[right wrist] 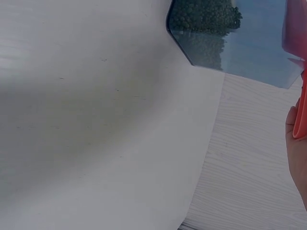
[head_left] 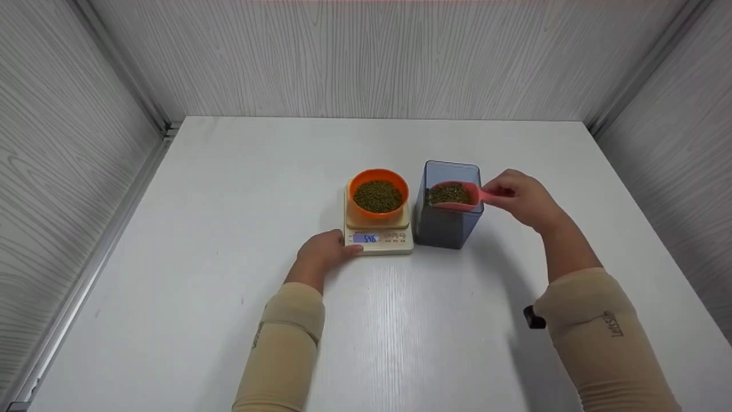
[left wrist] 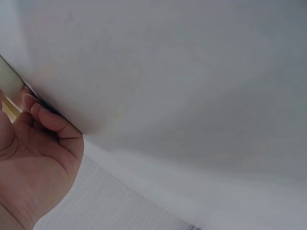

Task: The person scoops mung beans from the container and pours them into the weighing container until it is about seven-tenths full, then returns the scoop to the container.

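Note:
In the head view my left hand (head_left: pixel 324 252) holds the front left corner of a cream kitchen scale (head_left: pixel 380 247), thumb on top and fingers along its side. The left wrist view shows these fingers (left wrist: pixel 50 120) curled against the scale's edge. On the scale sits an orange bowl (head_left: pixel 362 209) of small green beans (head_left: pixel 377 196); the lit display seems to read 546. My right hand (head_left: pixel 526 197) pinches the handle of a pink scoop (head_left: pixel 473 193), heaped with beans, at the mouth of a clear bluish container (head_left: pixel 443 229). Beans also show through the container's wall in the right wrist view.
The container stands upright just right of the scale on a white table (head_left: pixel 229 229). Grey wood-grained panels (head_left: pixel 366 57) rise behind and at both sides. A small black object (head_left: pixel 534 317) shows at the right sleeve.

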`<state>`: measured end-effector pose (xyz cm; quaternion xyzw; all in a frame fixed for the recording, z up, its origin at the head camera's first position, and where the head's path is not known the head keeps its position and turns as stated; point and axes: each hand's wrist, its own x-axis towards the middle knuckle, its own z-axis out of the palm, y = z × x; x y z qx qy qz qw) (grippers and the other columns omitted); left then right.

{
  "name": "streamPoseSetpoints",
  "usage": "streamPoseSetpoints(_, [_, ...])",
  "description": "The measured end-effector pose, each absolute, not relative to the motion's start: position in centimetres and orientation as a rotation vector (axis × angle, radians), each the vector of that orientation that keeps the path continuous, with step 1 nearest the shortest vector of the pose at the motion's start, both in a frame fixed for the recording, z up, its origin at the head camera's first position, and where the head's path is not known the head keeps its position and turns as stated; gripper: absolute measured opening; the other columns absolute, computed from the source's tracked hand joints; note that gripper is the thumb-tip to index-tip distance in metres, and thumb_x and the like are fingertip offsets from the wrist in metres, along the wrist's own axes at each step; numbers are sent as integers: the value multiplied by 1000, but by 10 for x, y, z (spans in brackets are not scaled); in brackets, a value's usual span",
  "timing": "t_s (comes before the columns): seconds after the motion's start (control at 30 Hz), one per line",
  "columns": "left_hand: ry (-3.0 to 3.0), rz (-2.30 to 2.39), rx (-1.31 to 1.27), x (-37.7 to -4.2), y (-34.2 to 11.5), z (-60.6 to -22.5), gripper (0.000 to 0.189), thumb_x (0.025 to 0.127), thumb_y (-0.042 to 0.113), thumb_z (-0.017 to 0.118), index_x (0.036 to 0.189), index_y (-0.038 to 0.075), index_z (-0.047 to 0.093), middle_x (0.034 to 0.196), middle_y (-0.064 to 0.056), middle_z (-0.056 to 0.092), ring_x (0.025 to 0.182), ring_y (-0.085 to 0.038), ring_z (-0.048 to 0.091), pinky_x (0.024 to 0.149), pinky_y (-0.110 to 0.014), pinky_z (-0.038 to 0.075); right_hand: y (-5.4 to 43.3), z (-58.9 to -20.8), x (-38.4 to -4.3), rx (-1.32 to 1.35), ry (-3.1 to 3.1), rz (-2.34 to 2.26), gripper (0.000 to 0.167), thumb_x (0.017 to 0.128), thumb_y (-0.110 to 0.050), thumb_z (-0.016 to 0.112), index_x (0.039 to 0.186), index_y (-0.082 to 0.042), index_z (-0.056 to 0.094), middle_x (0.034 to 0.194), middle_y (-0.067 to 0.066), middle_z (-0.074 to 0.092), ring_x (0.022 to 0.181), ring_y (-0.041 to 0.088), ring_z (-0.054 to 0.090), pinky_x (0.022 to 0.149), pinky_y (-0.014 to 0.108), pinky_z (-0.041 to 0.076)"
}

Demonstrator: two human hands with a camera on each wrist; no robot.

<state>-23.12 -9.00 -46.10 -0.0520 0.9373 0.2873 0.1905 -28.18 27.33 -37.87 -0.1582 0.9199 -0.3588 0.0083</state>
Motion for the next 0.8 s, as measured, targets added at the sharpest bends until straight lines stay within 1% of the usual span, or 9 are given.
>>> streamPoseSetpoints(0.17, [2631,820,-140,-233,-90,-464,49,81,55,58,108,13,57,106,-6,59,96,-23,51,95,-40,37,277,-384,-280,-447,2841,-1251,20,84,-23,66,98,-9,68,94,4,54,85,17,48,68,19,43])
streamPoseSetpoints(0.43, [2628,833,-138,-232,-89,-463,49,81,54,59,109,14,57,107,-6,59,98,-23,51,96,-41,36,282,-389,-278,-361,2809,-1278,23,84,-24,66,101,-9,66,97,2,55,87,18,48,70,20,44])
streamPoseSetpoints(0.53, [2630,840,-140,-231,-89,-463,48,81,54,59,106,14,57,105,-5,59,96,-23,51,95,-41,37,282,-389,-278,-331,2804,-1248,24,85,-25,65,103,-10,65,99,2,56,89,18,48,71,20,44])
streamPoseSetpoints(0.67, [2652,803,-126,-232,-90,-463,46,81,54,59,101,13,57,98,-6,59,89,-23,50,89,-39,39,280,-389,-277,-332,2802,-1224,24,84,-23,66,103,-9,64,99,5,57,88,19,49,71,21,44])
streamPoseSetpoints(0.8, [2665,774,-111,-232,-89,-463,47,81,55,59,99,12,56,96,-6,59,86,-22,49,86,-38,40,280,-389,-277,-323,2793,-1233,23,85,-22,66,103,-10,63,98,5,57,88,20,49,71,22,44])
